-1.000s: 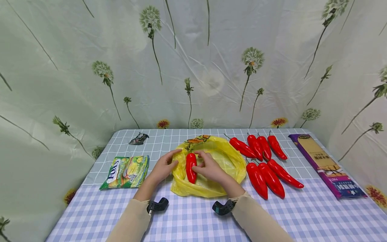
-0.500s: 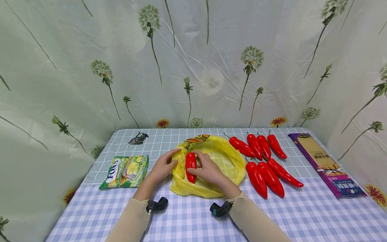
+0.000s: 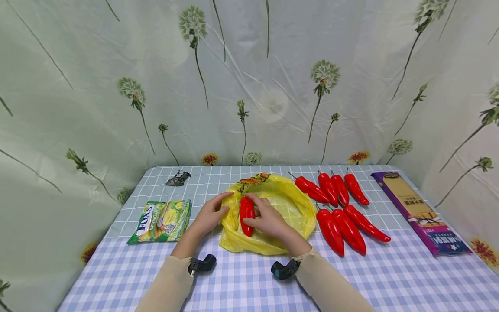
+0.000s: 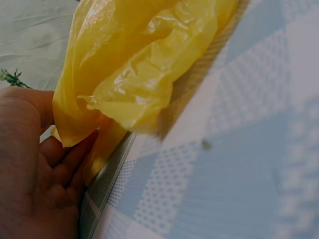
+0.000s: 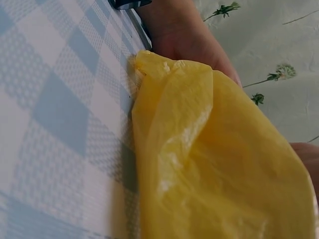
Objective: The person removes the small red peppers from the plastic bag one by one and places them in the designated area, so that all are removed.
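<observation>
A yellow plastic bag (image 3: 290, 208) lies with its mouth spread wide on the table. Its left edge is between the thumb and fingers of my left hand (image 3: 209, 214), which grips it; the left wrist view shows the crumpled bag (image 4: 134, 89) there. Inside the bag's left part is a red chili pepper (image 3: 246, 210). My right hand (image 3: 269, 220) reaches into the bag and holds this pepper, thumb across its near part and index finger near its top. In the right wrist view the bag (image 5: 214, 159) hides the right fingers and the pepper.
Several more red chili peppers (image 3: 349, 232) lie in two rows right of the bag. A purple pasta packet (image 3: 421, 212) is at the far right. On the left are a green FOX'S candy bag (image 3: 160, 221) and a small black packet (image 3: 178, 178). A patterned curtain stands behind.
My right thumb has shifted left across the pepper and the fingers have closed round it. The pepper has moved only slightly. My left hand stays at the bag's edge.
</observation>
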Available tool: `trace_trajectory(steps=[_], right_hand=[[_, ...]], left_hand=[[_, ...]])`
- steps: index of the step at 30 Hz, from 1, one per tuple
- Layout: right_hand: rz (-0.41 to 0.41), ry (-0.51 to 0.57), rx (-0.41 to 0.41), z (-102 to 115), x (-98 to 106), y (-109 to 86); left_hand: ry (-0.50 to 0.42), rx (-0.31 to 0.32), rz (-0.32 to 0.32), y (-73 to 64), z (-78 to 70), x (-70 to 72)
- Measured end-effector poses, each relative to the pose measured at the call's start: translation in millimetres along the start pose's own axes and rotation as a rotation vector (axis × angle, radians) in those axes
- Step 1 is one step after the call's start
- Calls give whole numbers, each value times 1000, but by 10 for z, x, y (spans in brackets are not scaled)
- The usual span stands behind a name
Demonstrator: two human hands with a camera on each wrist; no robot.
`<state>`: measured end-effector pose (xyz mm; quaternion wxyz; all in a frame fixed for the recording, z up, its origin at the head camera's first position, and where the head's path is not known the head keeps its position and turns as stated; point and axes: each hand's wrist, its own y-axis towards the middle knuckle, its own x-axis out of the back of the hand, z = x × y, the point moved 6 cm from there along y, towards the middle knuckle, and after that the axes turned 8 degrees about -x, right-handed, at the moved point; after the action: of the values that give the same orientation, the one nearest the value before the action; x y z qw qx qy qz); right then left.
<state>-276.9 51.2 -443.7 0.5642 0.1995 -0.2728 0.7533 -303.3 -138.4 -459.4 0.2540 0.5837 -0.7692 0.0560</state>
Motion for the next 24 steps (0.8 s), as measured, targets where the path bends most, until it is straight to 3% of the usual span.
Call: trace_trajectory(steps=[10, 17, 24], right_hand=[[12, -20, 50, -15, 16, 5], [51, 75, 10, -57, 47, 1], [35, 181, 6, -61, 122, 16]], left_hand=[[10, -4, 2, -2, -1, 3], [2, 4, 7, 3, 33, -6], [-5, 5, 0, 5, 26, -2]])
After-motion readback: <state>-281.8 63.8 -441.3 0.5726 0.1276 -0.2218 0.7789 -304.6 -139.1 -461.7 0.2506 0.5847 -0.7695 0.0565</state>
